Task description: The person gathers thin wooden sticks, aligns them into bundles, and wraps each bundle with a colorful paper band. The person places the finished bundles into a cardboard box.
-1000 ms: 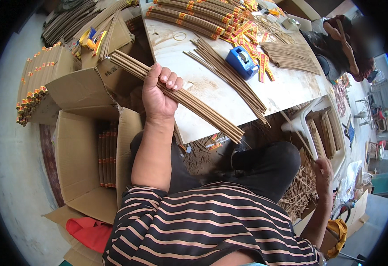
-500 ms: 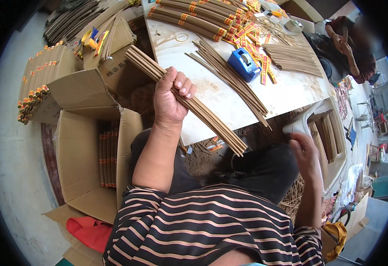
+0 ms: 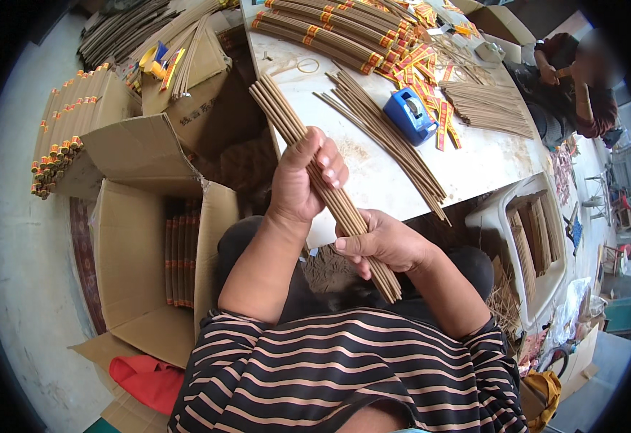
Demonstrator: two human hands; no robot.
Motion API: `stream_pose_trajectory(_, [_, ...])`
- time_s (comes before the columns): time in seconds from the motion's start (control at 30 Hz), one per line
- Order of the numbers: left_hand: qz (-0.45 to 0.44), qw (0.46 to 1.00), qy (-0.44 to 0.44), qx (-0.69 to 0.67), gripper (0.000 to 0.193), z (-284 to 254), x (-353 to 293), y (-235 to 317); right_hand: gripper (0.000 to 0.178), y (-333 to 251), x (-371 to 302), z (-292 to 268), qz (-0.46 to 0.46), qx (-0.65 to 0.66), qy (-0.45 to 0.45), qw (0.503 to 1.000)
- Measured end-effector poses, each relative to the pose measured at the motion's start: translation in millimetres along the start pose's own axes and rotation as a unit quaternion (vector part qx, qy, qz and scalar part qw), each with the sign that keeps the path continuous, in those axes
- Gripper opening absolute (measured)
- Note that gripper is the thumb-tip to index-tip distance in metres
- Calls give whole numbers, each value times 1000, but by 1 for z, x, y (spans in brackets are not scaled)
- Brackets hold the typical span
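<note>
A bundle of brown incense sticks (image 3: 338,203) slants in front of me, its upper end over the table edge and its lower end above my lap. My left hand (image 3: 305,173) is wrapped round the upper half, thumb along one side. Lower down, my right hand (image 3: 384,244) grips the same sticks with thumb and fingers around them. Beyond my hands, loose sticks (image 3: 384,137) lie on the white table (image 3: 351,144), beside a blue tape dispenser (image 3: 410,116).
Finished bundles with red-yellow bands (image 3: 323,36) and paper labels (image 3: 420,68) lie at the back of the table. An open cardboard box (image 3: 131,252) holding banded bundles stands to my left; a white tub (image 3: 485,216) of sticks stands right. Another person (image 3: 571,79) sits at far right.
My right hand has come in from the right and closed on the lower part of the bundle. The bundle is now steeper, and my left hand sits slightly further right and lower.
</note>
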State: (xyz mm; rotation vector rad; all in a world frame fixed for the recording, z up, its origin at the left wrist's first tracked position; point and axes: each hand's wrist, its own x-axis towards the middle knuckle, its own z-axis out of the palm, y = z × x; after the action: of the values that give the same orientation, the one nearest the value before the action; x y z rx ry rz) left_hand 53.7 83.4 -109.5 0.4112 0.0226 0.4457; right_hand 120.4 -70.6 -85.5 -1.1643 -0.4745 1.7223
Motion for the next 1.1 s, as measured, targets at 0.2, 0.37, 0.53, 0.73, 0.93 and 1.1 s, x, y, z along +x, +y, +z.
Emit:
stream_pose_trajectory(0.2, [56,956,242,155,19,0,4,-4,25,29,18,2,-106,-486,273,823])
stream_pose_trajectory(0.37, [-27,998,62,-15,20,-2,3,7,25,16,0,14,1,-55,59,997])
stream_pose_trajectory(0.53, [42,960,240,136,22,5,4,-4,27,28,16,11,-37,-397,256,881])
stream_pose_trajectory(0.73, [7,997,73,-21,21,-4,3,7,26,15,6,8,5,16,23,1000])
stream_pose_trajectory(0.93, [47,959,247,133,19,9,2,-1,24,31,21,9,-75,-424,273,860])
stream_pose_trajectory(1.1, [-25,997,52,-42,17,-7,2,6,22,17,9,11,-17,-42,64,997])
